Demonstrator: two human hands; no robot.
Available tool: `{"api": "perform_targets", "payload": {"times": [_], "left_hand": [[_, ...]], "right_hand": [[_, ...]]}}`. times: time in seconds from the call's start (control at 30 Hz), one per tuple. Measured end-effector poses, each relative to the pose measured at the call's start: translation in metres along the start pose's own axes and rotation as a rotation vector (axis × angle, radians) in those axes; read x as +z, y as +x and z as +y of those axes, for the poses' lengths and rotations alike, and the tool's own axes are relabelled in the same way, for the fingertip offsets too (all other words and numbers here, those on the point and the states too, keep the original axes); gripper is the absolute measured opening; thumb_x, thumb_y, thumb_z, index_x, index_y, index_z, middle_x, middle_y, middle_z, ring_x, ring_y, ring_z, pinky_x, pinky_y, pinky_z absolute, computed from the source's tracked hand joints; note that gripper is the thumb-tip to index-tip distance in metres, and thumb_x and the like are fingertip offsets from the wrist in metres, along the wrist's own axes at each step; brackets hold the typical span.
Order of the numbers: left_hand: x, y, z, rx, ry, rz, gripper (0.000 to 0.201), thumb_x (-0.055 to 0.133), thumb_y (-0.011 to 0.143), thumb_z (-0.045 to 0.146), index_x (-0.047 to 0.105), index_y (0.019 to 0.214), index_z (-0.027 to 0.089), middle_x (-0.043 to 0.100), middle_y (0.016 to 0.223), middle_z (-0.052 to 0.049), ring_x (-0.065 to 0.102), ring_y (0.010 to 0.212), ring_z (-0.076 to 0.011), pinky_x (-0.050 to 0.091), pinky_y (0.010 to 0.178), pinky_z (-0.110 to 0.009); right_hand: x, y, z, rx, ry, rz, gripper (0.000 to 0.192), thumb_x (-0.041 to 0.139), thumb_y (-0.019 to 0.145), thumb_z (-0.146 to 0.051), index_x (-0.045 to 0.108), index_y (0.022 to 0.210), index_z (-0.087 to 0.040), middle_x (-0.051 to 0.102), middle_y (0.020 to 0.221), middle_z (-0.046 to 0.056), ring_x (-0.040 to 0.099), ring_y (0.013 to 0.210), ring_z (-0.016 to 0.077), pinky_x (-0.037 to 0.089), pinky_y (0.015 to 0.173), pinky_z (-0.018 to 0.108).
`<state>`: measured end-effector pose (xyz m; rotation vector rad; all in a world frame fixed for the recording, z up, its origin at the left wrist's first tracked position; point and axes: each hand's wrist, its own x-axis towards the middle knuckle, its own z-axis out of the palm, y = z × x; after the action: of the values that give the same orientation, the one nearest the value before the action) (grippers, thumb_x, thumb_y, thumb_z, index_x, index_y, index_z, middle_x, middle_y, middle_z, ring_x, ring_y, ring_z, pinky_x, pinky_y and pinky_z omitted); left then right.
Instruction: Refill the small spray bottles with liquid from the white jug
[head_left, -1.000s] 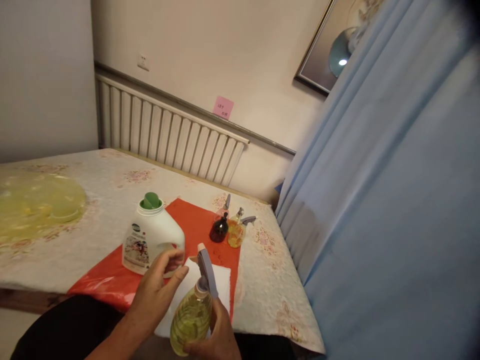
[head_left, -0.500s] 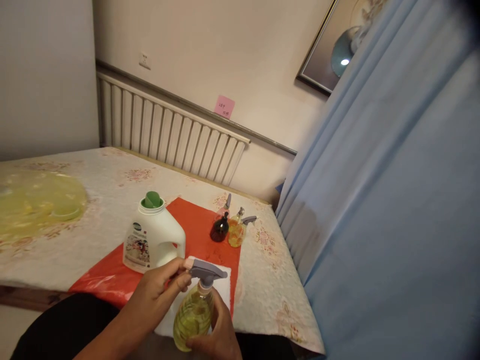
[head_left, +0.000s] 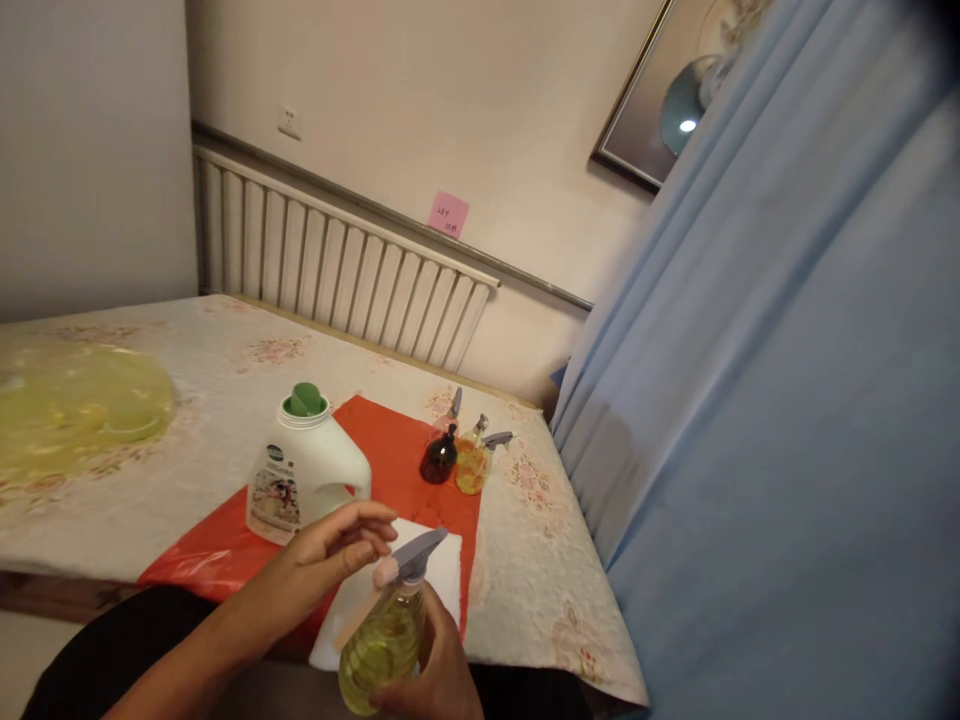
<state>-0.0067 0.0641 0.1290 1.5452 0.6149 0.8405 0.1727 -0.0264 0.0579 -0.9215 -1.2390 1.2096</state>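
Two hands: right hand (head_left: 439, 675) clamped round spray bottle (head_left: 381, 645); left hand (head_left: 337, 550) loosely curled, fingertips by trigger head (head_left: 412, 556).

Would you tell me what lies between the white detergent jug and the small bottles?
In the head view, only bare red mat separates white detergent jug and small bottles.

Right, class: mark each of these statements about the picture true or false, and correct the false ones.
1. The right hand holds a spray bottle of yellow liquid. True.
2. The white jug has a blue cap. False: the cap is green.
3. The jug stands on a red sheet. True.
4. The left hand grips the jug's handle. False: it is by the spray bottle's grey trigger head, apart from the jug.
5. Small bottles stand at the far edge of the red sheet. True.
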Motion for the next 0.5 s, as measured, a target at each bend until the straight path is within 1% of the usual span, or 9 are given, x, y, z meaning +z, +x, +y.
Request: {"api": "perform_targets", "payload": {"times": [0.03, 0.07, 0.13, 0.17, 0.23, 0.27, 0.33, 0.4, 0.5], "left_hand": [[0.000, 0.003, -0.001, -0.001, -0.067, -0.005, 0.035, 0.062, 0.087, 0.044, 0.063, 0.118, 0.028, 0.070, 0.111, -0.002, 0.060, 0.110, -0.0244, 0.045, 0.095, -0.031], [0.000, 0.004, -0.002, -0.010, -0.134, -0.040, 0.042, 0.064, 0.086, 0.043, 0.060, 0.125, 0.029, 0.068, 0.120, -0.004, 0.058, 0.117, -0.0251, 0.044, 0.098, -0.032], [0.004, 0.006, -0.003, -0.067, -0.258, -0.172, 0.046, 0.066, 0.085, 0.039, 0.058, 0.129, 0.029, 0.066, 0.127, -0.006, 0.058, 0.118, -0.0257, 0.044, 0.098, -0.033], [0.007, 0.006, -0.003, -0.108, -0.317, -0.232, 0.044, 0.067, 0.085, 0.037, 0.060, 0.128, 0.029, 0.068, 0.124, -0.007, 0.061, 0.113, -0.0254, 0.047, 0.094, -0.033], [0.013, 0.007, -0.005, -0.173, -0.434, -0.296, 0.036, 0.068, 0.085, 0.031, 0.065, 0.121, 0.026, 0.073, 0.110, -0.008, 0.067, 0.099, -0.0231, 0.050, 0.084, -0.030], [0.016, 0.008, -0.006, -0.187, -0.493, -0.301, 0.034, 0.068, 0.084, 0.028, 0.067, 0.118, 0.024, 0.074, 0.104, -0.008, 0.068, 0.092, -0.0215, 0.051, 0.080, -0.028], [0.021, 0.009, -0.009, -0.190, -0.587, -0.289, 0.034, 0.071, 0.082, 0.023, 0.067, 0.116, 0.024, 0.075, 0.095, -0.006, 0.069, 0.083, -0.0182, 0.051, 0.073, -0.025], [0.023, 0.010, -0.012, -0.194, -0.630, -0.290, 0.040, 0.074, 0.078, 0.018, 0.067, 0.118, 0.024, 0.075, 0.092, -0.005, 0.069, 0.081, -0.0173, 0.051, 0.071, -0.024], [0.023, 0.008, -0.013, -0.215, -0.616, -0.321, 0.042, 0.075, 0.076, 0.012, 0.067, 0.116, 0.023, 0.073, 0.091, -0.005, 0.069, 0.088, -0.0199, 0.051, 0.078, -0.027]], "right_hand": [[0.000, -0.001, 0.001, 0.006, 0.000, -0.010, 0.092, 0.091, 0.044, -0.043, 0.057, 0.126, -0.019, 0.066, 0.120, 0.008, 0.058, 0.113, 0.0310, 0.044, 0.099, 0.040], [0.000, -0.001, 0.002, 0.016, -0.002, -0.017, 0.092, 0.091, 0.044, -0.045, 0.057, 0.126, -0.019, 0.066, 0.118, 0.007, 0.059, 0.111, 0.0305, 0.045, 0.098, 0.039], [0.001, -0.002, 0.005, 0.043, -0.016, -0.029, 0.090, 0.091, 0.044, -0.044, 0.058, 0.124, -0.019, 0.067, 0.114, 0.006, 0.061, 0.106, 0.0296, 0.047, 0.094, 0.039], [0.002, -0.003, 0.006, 0.055, -0.022, -0.032, 0.089, 0.091, 0.044, -0.043, 0.058, 0.124, -0.019, 0.068, 0.112, 0.006, 0.061, 0.105, 0.0297, 0.048, 0.092, 0.040], [0.002, -0.003, 0.008, 0.073, -0.032, -0.029, 0.091, 0.091, 0.042, -0.043, 0.058, 0.123, -0.019, 0.068, 0.109, 0.006, 0.062, 0.106, 0.0312, 0.050, 0.091, 0.042], [0.002, -0.004, 0.009, 0.077, -0.035, -0.022, 0.093, 0.092, 0.040, -0.043, 0.057, 0.123, -0.019, 0.068, 0.109, 0.007, 0.061, 0.107, 0.0325, 0.050, 0.091, 0.043], [0.001, -0.004, 0.010, 0.080, -0.049, -0.010, 0.099, 0.093, 0.037, -0.043, 0.056, 0.125, -0.019, 0.068, 0.110, 0.008, 0.060, 0.110, 0.0344, 0.050, 0.092, 0.045], [0.000, -0.006, 0.012, 0.095, -0.068, -0.018, 0.102, 0.093, 0.036, -0.043, 0.055, 0.127, -0.019, 0.067, 0.114, 0.008, 0.059, 0.113, 0.0355, 0.049, 0.094, 0.046], [-0.003, -0.009, 0.015, 0.131, -0.114, -0.001, 0.106, 0.095, 0.033, -0.040, 0.055, 0.128, -0.019, 0.065, 0.120, 0.010, 0.056, 0.117, 0.0375, 0.047, 0.097, 0.047]]}}
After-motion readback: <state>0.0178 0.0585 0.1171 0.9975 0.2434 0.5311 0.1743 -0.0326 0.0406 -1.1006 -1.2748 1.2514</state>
